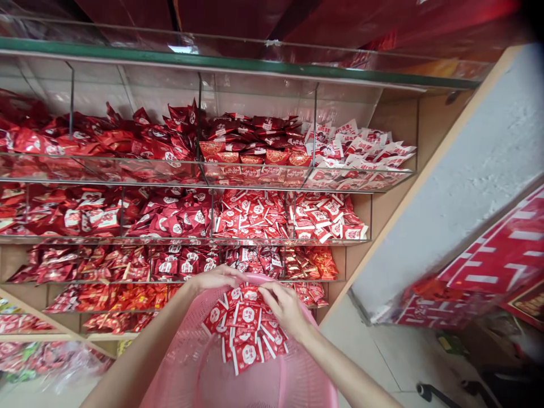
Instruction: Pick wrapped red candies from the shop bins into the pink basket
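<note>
A pink plastic basket [238, 391] with perforated sides is in front of me, low in the view. Against its far side lies a pile of small red-and-white candy packets [245, 317]. My left hand [217, 277] is closed at the basket's far rim, its fingers partly hidden behind the rim. On the right, my right hand [284, 306] reaches into the basket, with thumb and fingers pinched on a packet at the top of the pile. The hand itself covers part of that packet.
Glass-fronted shelves [255, 175] hold rows of red packets split by clear dividers. White-and-red packets [361, 150] fill the upper right compartment. A wooden side panel [408, 175] and a pale wall [480, 164] border the shelves. Red patterned packages [501, 255] stand at the right.
</note>
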Demonstrator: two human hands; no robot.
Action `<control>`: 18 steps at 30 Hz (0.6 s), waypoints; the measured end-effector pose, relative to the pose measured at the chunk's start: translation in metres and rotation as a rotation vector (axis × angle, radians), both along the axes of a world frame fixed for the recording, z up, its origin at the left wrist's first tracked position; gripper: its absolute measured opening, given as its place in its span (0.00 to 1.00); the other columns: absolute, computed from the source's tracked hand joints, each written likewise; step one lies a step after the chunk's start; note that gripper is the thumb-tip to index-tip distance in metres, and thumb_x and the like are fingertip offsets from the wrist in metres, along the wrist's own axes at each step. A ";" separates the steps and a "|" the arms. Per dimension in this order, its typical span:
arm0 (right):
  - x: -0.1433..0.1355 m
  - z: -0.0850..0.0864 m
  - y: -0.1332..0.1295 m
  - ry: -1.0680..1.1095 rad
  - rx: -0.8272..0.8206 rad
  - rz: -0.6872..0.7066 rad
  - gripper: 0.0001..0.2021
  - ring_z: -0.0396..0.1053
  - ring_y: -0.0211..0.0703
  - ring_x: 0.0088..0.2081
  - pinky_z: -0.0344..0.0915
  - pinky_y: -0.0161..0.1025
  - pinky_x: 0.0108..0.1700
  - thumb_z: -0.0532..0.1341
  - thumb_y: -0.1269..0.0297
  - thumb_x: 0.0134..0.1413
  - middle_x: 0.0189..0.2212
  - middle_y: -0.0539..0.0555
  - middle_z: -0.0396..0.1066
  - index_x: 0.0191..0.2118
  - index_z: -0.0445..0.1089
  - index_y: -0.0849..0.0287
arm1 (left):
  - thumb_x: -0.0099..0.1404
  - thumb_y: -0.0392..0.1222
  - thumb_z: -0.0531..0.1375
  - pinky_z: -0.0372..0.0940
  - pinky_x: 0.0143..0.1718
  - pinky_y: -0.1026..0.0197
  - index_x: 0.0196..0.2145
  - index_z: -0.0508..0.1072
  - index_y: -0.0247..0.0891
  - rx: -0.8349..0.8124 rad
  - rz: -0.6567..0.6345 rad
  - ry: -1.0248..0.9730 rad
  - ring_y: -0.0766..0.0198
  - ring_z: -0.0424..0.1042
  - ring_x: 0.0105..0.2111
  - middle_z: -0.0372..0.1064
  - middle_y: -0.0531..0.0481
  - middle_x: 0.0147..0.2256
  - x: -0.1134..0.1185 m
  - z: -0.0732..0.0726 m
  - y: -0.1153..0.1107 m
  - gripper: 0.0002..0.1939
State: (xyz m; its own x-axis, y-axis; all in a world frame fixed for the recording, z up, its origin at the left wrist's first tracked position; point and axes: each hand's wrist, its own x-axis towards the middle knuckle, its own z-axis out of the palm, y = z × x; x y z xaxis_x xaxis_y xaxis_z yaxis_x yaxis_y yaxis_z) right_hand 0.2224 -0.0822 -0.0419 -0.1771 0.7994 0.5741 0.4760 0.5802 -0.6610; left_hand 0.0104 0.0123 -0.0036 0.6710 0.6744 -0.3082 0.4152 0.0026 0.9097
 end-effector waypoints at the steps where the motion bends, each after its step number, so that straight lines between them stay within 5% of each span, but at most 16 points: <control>1: -0.002 0.001 0.000 0.045 -0.076 -0.024 0.09 0.67 0.36 0.28 0.63 0.33 0.33 0.52 0.63 0.60 0.27 0.48 0.71 0.34 0.69 0.57 | 0.49 0.41 0.61 0.59 0.40 0.63 0.36 0.77 0.40 0.007 -0.004 0.007 0.60 0.68 0.36 0.75 0.53 0.35 0.001 -0.001 0.001 0.15; 8: -0.005 -0.010 0.010 0.357 -0.363 -0.036 0.15 0.52 0.33 0.20 0.51 0.31 0.24 0.54 0.52 0.56 0.17 0.43 0.54 0.25 0.61 0.58 | 0.50 0.43 0.61 0.59 0.34 0.65 0.33 0.77 0.40 0.028 -0.011 0.056 0.63 0.67 0.30 0.73 0.56 0.28 0.003 0.001 0.001 0.11; 18: -0.006 -0.012 0.010 0.543 -0.540 0.096 0.17 0.54 0.31 0.15 0.50 0.30 0.19 0.55 0.49 0.54 0.15 0.44 0.62 0.27 0.60 0.59 | 0.48 0.49 0.65 0.57 0.36 0.66 0.26 0.76 0.37 0.093 -0.069 0.041 0.64 0.65 0.32 0.69 0.55 0.28 0.007 -0.001 0.001 0.12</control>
State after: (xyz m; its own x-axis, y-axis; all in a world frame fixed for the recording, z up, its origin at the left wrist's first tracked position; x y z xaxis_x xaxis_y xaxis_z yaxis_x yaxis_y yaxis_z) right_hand 0.2163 -0.0722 -0.0537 -0.0650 0.9887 0.1353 -0.0321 0.1335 -0.9905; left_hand 0.0177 0.0128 -0.0042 0.7050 0.6538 -0.2747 0.4482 -0.1107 0.8870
